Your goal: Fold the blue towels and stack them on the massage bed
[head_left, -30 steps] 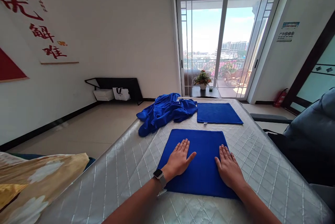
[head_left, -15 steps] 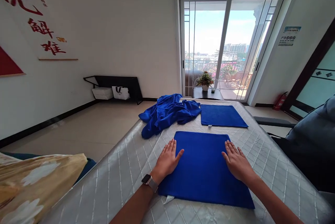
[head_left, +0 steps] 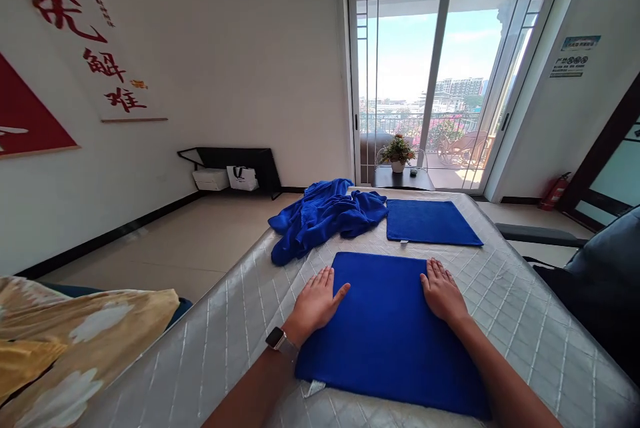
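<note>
A blue cloth (head_left: pixel 385 335) lies flat and spread out on the quilted silver mattress (head_left: pixel 225 321) in front of me, with a small white tag at its near left corner. My left hand (head_left: pixel 316 305), a watch on its wrist, rests flat over the cloth's left edge, fingers stretched out and thumb apart. On the right edge my right hand (head_left: pixel 443 289) lies flat with its fingers extended. Neither hand grips anything. Beyond them lies a second flat blue cloth (head_left: pixel 433 221), and to its left is a crumpled heap of blue cloths (head_left: pixel 327 218).
Floral bedding (head_left: pixel 110 335) lies at the lower left. A dark armrest (head_left: pixel 543 235) and a dark bulky thing stand along the right side. Past the mattress, a potted plant (head_left: pixel 398 153) sits on a small table before the sliding glass door (head_left: pixel 395 68).
My right hand has shifted slightly left along the cloth's right edge. The left hand stays almost in place. The camera view has turned a little to the left.
</note>
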The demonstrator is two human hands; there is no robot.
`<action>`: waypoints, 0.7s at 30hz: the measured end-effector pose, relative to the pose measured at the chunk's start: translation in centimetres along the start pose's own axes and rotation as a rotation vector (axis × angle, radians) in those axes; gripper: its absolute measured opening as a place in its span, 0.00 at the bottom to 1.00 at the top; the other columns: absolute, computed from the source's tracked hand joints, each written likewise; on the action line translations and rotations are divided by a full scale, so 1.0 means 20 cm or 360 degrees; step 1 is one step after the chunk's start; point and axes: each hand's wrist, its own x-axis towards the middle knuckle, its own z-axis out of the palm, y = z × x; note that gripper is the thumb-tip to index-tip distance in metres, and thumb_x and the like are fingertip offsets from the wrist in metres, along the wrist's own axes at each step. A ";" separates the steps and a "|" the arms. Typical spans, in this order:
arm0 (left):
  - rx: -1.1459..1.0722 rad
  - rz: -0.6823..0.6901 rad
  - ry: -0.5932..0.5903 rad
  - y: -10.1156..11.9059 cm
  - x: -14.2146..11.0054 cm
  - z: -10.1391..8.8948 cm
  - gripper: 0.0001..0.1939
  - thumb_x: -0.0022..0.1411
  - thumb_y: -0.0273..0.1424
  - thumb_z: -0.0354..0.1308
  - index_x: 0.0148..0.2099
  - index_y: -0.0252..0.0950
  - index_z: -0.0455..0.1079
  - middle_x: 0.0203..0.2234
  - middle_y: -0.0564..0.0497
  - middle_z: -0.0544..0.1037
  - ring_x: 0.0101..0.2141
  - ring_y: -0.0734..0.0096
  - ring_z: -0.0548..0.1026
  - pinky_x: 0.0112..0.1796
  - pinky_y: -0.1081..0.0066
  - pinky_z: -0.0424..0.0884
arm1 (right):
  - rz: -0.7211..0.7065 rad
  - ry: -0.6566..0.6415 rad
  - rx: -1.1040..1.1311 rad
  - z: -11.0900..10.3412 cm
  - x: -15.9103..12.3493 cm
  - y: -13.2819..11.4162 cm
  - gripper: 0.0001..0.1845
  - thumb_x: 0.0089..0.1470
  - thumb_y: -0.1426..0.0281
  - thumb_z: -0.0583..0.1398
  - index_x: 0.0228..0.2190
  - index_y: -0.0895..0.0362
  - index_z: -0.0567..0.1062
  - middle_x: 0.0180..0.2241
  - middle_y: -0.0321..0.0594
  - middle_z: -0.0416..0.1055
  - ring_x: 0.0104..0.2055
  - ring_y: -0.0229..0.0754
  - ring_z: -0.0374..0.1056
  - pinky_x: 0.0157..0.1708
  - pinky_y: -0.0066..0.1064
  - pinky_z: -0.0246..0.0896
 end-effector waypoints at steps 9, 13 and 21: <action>-0.0094 0.0612 0.0083 0.68 0.25 0.03 0.41 0.74 0.52 0.27 0.71 0.28 0.57 0.68 0.38 0.60 0.69 0.57 0.55 0.67 0.57 0.52 | 0.0019 -0.0004 -0.0003 -0.07 -0.02 -0.03 0.35 0.68 0.61 0.39 0.70 0.68 0.48 0.72 0.49 0.41 0.74 0.48 0.35 0.70 0.43 0.31; -0.0239 0.0657 0.0053 1.01 0.40 0.14 0.39 0.75 0.49 0.27 0.71 0.27 0.56 0.69 0.37 0.58 0.69 0.57 0.54 0.66 0.56 0.52 | -0.0024 -0.0027 -0.0011 -0.08 -0.03 -0.02 0.33 0.68 0.66 0.39 0.70 0.65 0.48 0.73 0.46 0.41 0.74 0.46 0.34 0.70 0.40 0.31; -0.0117 0.0426 0.0159 0.65 0.39 0.16 0.38 0.74 0.52 0.28 0.72 0.34 0.55 0.70 0.42 0.57 0.70 0.58 0.52 0.68 0.54 0.49 | 0.0037 0.0027 0.0074 -0.09 -0.02 -0.03 0.36 0.68 0.61 0.38 0.69 0.67 0.49 0.72 0.47 0.43 0.74 0.46 0.37 0.70 0.42 0.30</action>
